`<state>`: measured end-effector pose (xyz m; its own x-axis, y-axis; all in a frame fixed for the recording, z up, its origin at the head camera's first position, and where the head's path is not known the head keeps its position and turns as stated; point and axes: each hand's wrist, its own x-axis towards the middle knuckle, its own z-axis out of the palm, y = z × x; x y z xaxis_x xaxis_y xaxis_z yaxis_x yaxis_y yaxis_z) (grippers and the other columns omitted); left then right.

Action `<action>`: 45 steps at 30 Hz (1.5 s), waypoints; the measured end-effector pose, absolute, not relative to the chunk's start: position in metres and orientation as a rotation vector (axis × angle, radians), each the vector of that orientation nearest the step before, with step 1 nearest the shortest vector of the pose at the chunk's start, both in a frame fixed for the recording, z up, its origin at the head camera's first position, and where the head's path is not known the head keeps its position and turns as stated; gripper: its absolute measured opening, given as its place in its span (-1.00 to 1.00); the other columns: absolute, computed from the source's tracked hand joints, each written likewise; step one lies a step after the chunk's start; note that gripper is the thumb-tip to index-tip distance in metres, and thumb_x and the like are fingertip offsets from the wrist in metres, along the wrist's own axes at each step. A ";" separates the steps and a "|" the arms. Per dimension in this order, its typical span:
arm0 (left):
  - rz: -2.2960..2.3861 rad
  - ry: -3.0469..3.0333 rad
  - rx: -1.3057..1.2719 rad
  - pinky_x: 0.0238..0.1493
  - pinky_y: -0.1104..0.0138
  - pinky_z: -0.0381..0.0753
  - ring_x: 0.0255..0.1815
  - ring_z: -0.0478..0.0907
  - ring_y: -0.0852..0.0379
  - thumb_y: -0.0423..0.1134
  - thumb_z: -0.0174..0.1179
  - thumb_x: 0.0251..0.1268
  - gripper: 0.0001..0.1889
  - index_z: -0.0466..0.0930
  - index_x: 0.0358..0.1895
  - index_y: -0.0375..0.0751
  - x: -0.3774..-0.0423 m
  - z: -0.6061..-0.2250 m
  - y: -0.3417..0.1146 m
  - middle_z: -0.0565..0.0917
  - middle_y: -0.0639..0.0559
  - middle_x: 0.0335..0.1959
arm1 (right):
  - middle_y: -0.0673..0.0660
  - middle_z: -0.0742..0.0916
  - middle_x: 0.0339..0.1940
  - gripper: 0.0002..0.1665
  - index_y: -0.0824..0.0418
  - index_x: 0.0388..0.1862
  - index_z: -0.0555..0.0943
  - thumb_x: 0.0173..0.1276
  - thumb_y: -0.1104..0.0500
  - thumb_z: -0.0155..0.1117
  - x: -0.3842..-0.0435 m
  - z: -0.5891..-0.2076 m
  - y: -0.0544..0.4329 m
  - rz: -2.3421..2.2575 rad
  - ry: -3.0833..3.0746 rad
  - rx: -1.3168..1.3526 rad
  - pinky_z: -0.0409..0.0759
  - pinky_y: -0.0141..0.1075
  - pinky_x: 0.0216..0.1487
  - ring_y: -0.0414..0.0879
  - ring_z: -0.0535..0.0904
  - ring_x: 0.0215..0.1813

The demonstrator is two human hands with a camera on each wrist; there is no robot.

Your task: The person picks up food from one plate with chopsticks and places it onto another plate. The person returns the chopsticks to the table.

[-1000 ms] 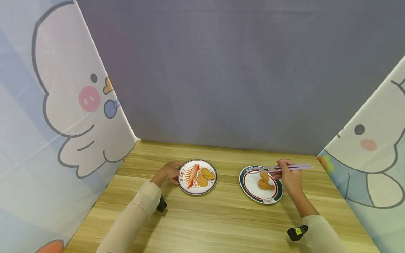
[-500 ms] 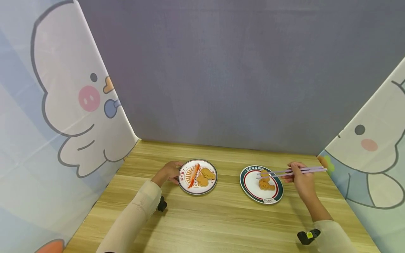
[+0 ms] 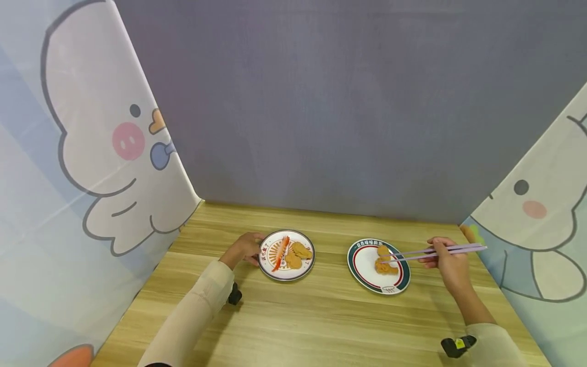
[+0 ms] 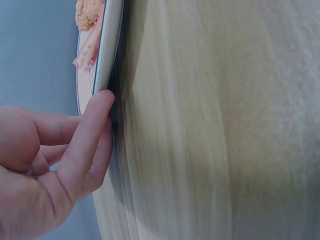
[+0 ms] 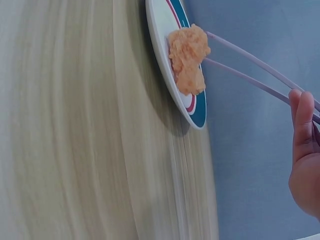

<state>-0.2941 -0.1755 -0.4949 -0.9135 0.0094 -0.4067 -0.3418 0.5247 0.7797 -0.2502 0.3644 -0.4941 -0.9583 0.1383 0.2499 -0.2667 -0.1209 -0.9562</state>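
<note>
My left hand [image 3: 246, 248] rests its fingers against the left edge of a round white plate [image 3: 300, 277] with a dark rim. A fried shrimp [image 3: 281, 253] and two pieces of fried chicken [image 3: 301, 251] lie on it. In the left wrist view, a straight finger touches the plate's rim [image 4: 106, 60]. My right hand [image 3: 451, 262] grips lilac chopsticks [image 3: 422, 254], which reach leftward over a green-rimmed plate [image 3: 361, 270]. Their tips are at the fried chicken [image 3: 385, 267] on that plate. In the right wrist view the tips go behind the chicken [image 5: 189, 55]; whether they pinch it I cannot tell.
Both plates stand on a wood-grain table [image 3: 312, 321], with a gap between them. A grey cloth wall [image 3: 321, 117] rises at the back. Cartoon-printed cloths [image 3: 101, 168] hang at the left and right sides. Each wrist wears a small black camera [image 3: 455, 346].
My right hand has moved right, drawing the chopsticks back so that only their tips lie over the green-rimmed plate. My left hand, both plates and the food stay put.
</note>
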 end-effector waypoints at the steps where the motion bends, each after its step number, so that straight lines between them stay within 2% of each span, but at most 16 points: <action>1: 1.349 2.408 -0.274 -0.41 0.24 0.87 -0.42 0.67 0.02 -0.60 0.09 0.29 -0.32 0.33 0.50 -0.21 -0.295 -0.496 -0.176 0.65 -0.21 -0.28 | 0.03 0.75 -0.50 -0.71 0.11 -0.24 0.69 0.62 0.24 0.03 -0.251 -0.494 0.366 2.162 -1.879 0.157 0.75 -0.31 -0.64 -0.11 0.77 -0.55; 8: 1.356 2.400 -0.288 -0.44 0.23 0.86 -0.46 0.66 0.03 -0.61 0.07 0.27 -0.34 0.37 0.48 -0.21 -0.297 -0.498 -0.178 0.63 -0.18 -0.34 | 0.06 0.74 -0.50 -0.73 0.16 -0.23 0.69 0.61 0.21 0.05 -0.248 -0.494 0.370 2.167 -1.868 0.176 0.72 -0.34 -0.68 -0.12 0.76 -0.56; 19: 1.355 2.393 -0.277 -0.42 0.21 0.87 -0.44 0.68 -0.01 -0.63 0.08 0.26 -0.32 0.35 0.49 -0.24 -0.296 -0.499 -0.178 0.62 -0.21 -0.28 | 0.00 0.76 -0.49 -0.74 0.18 -0.23 0.69 0.61 0.19 0.08 -0.250 -0.505 0.372 2.073 -2.022 0.178 0.71 -0.32 -0.70 -0.15 0.75 -0.57; 26: 1.360 2.394 -0.294 -0.42 0.21 0.87 -0.45 0.67 0.01 -0.64 0.07 0.24 -0.31 0.36 0.48 -0.23 -0.296 -0.498 -0.176 0.61 -0.19 -0.30 | -0.05 0.79 -0.51 -0.73 0.01 -0.29 0.68 0.61 0.10 0.08 -0.253 -0.507 0.371 1.952 -2.169 0.081 0.78 -0.28 -0.59 -0.18 0.75 -0.56; 31: 1.356 2.392 -0.288 -0.41 0.22 0.87 -0.41 0.68 0.00 -0.62 0.07 0.27 -0.31 0.34 0.50 -0.22 -0.297 -0.498 -0.175 0.62 -0.20 -0.25 | -0.01 0.79 -0.51 -0.69 -0.01 -0.35 0.69 0.61 0.16 0.08 -0.253 -0.507 0.372 2.031 -2.084 0.052 0.79 -0.30 -0.55 -0.18 0.75 -0.57; 39: 1.340 2.411 -0.299 -0.41 0.22 0.87 -0.42 0.67 0.01 -0.60 0.10 0.30 -0.34 0.37 0.48 -0.19 -0.298 -0.495 -0.175 0.64 -0.20 -0.29 | -0.03 0.78 -0.51 -0.69 0.02 -0.35 0.71 0.59 0.18 0.09 -0.255 -0.511 0.370 2.114 -1.965 -0.009 0.79 -0.32 -0.51 -0.18 0.75 -0.58; 45: 1.331 2.407 -0.304 -0.41 0.22 0.87 -0.46 0.66 0.00 -0.64 0.07 0.24 -0.31 0.36 0.49 -0.23 -0.297 -0.493 -0.173 0.59 -0.19 -0.30 | -0.01 0.78 -0.50 -0.67 0.01 -0.36 0.71 0.60 0.19 0.08 -0.254 -0.516 0.370 2.146 -1.933 -0.043 0.79 -0.34 -0.52 -0.17 0.75 -0.58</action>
<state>-0.2965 -0.1731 -0.4934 -0.9074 -0.0089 -0.4201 -0.3605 0.5301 0.7675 -0.2537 0.3698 -0.5165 -0.9677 0.2056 0.1461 -0.1667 -0.0864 -0.9822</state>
